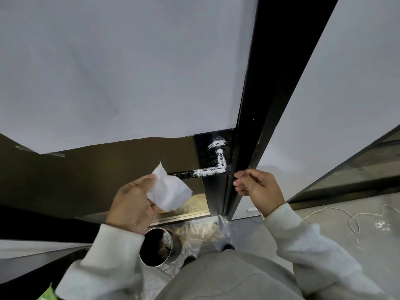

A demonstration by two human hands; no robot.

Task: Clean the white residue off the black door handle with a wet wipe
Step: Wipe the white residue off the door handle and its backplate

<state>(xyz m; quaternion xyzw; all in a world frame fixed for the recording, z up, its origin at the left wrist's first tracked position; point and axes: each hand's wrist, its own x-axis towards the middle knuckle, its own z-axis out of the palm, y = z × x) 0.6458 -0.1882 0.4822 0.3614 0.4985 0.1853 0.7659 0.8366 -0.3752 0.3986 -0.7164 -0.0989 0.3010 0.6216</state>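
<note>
Wipe in left hand, near smeared handle

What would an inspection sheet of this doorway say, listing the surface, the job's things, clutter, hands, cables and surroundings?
Surface: black door handle and its plate smeared with white residue.
Job's things: wet wipe, unfolded, not yet on the handle.
Clutter: round metal bin and clear plastic sheet on the floor.
Hands: left hand holds the wipe; right hand is at the black door edge, fingers curled.
Cables: white cord loose on the floor.
Surroundings: door covered with white sheeting.
</note>
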